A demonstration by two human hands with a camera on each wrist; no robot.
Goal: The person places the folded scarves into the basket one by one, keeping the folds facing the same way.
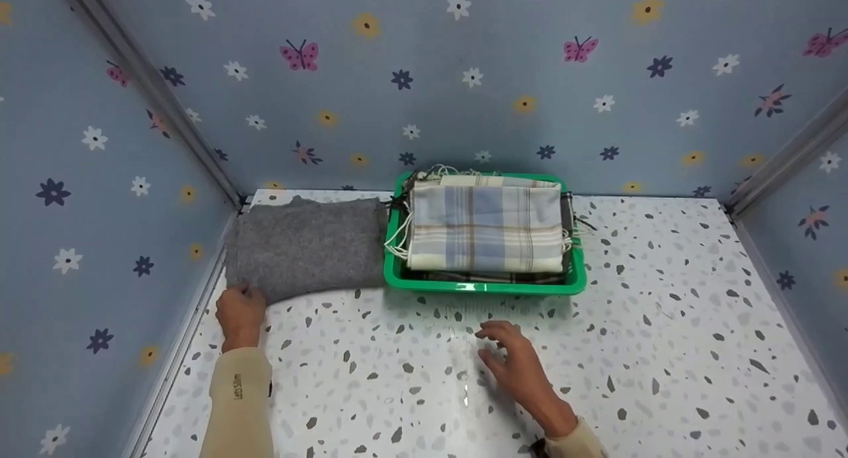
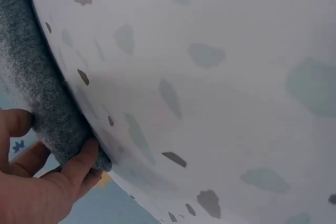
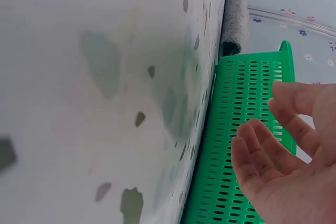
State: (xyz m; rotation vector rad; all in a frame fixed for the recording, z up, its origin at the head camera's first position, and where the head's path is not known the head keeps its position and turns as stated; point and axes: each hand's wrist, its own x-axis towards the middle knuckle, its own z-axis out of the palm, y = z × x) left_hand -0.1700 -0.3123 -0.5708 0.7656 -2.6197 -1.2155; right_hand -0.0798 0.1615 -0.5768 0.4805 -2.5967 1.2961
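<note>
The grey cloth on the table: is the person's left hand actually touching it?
Touching. The left wrist view shows it plainly: the left hand has its fingertips against the edge of the grey cloth, with no gap.

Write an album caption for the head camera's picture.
The left hand grips a corner of a gray cloth while the empty right hand hovers before a green basket of plaid cloths.

Behind the bare left hand [image 1: 240, 315], a beige sleeve [image 1: 237, 421] bears small dark lettering [image 1: 238, 386], "Lets Slim", running lengthwise. Behind the right hand [image 1: 523, 372], also bare, the right sleeve [image 1: 575, 441] is beige too, with a dark patch [image 1: 540, 448] beside its cuff.
</note>
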